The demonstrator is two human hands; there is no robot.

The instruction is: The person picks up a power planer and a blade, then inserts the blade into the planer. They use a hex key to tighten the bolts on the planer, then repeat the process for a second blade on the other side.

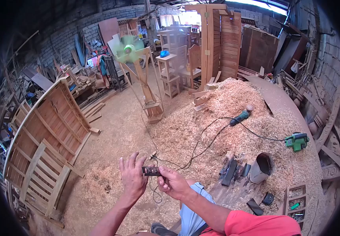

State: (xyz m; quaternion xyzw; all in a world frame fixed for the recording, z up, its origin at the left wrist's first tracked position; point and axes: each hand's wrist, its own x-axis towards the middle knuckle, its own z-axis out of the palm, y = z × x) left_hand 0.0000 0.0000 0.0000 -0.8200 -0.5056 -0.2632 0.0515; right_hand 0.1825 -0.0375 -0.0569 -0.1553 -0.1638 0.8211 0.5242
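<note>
Both my hands are raised near the middle of the head view, around a small dark rectangular piece with brownish openings along its face. Its exact kind is not clear. My left hand has its outer fingers stretched upward, and the piece's left end sits between its thumb side and index finger. At the right end, my right hand pinches the piece, with the thumb on top and the fingers curled. A black cable runs over the shavings just beyond my hands.
Wood shavings heap up ahead. On them lie a green-and-black angle grinder and a green power planer. A metal can and dark blocks sit at right. A slatted wooden panel leans left; a green fan stands ahead.
</note>
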